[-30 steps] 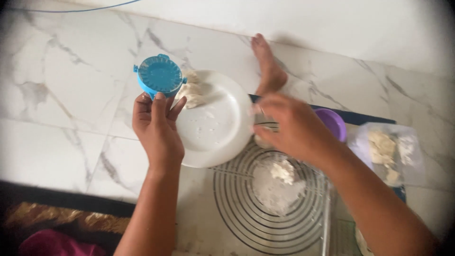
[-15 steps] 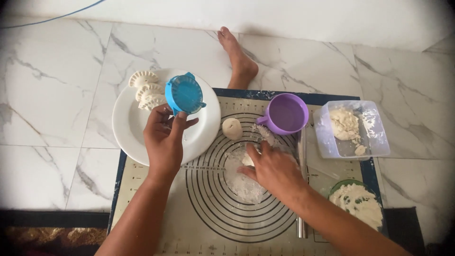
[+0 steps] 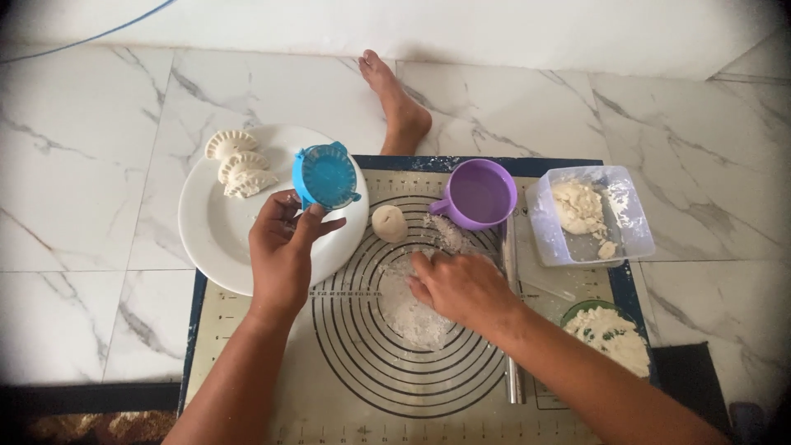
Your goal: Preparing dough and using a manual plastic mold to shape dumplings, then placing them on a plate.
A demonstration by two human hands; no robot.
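We see a purple mug point(image 3: 482, 194) at the top of the baking mat point(image 3: 568, 330). Right of the mug sits a clear tub point(image 3: 634, 216) of dough, and below that tub a green bowl point(image 3: 577, 311) of filling. Left of the mug lies a small dough ball point(image 3: 388, 222). Three folded dumplings point(image 3: 237, 163) rest on a white plate point(image 3: 216, 239) farther left.

Blue round dumpling press point(image 3: 327, 175) held above plate; floured dough round point(image 3: 412, 305) flat on mat.
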